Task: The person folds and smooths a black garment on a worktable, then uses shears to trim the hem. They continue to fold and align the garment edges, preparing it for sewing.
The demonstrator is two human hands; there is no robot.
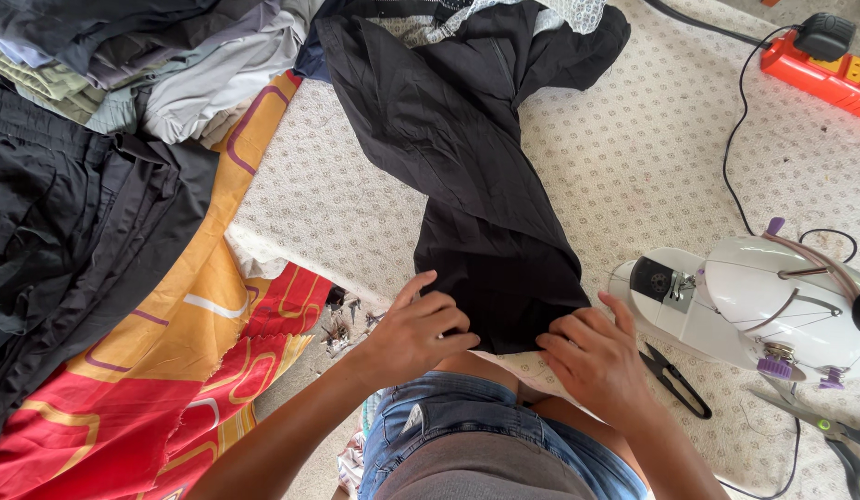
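A long black garment [467, 157] lies stretched across the patterned white floor covering [634, 157], its near end resting over my knees. My left hand [413, 331] pinches the near hem of this black garment at its left side. My right hand [597, 359] grips the same hem at its right side, fingers curled over the cloth. Both hands sit just above my blue denim shorts [467, 435]. A white sewing machine [754, 306] stands close to the right of my right hand.
A heap of folded grey and dark clothes [143, 65] and black fabric [69, 241] lie at the left on a red and orange cloth [171, 361]. Black snips [673, 378] and scissors [833, 433] lie by the machine. An orange power strip [819, 65] sits top right.
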